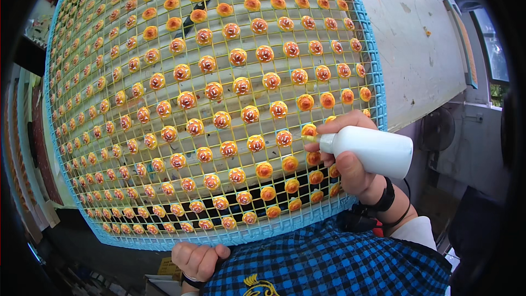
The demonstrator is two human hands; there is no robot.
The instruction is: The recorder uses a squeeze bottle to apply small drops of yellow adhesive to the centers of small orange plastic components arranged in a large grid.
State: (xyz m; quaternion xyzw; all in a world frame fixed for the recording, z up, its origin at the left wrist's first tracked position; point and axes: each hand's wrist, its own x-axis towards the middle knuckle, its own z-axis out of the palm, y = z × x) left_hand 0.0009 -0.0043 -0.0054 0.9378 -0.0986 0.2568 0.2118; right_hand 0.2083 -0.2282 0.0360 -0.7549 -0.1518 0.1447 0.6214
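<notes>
My right hand (353, 172) is wrapped round a white squeeze bottle (375, 151), held almost level. Its narrow nozzle points left, with the tip at a small yellow-and-orange domed piece (309, 130) on the wire-mesh rack (249, 234). Rows of similar round pieces cover the mesh. Many, like this one (284, 138), carry white marks; others, such as this plain one (264, 169), show only orange and yellow. At the rack's near blue rim, my left hand (195, 260) is closed with its fingers curled; whether anything is inside them is hidden.
Under the rack lies a pale, worn tabletop (405, 38), which extends to the right. A fan (436, 130) stands beyond it at the right. A blue-and-black checked apron (312, 257) is close to the rack's near edge. Cartons (164, 279) are below at the left.
</notes>
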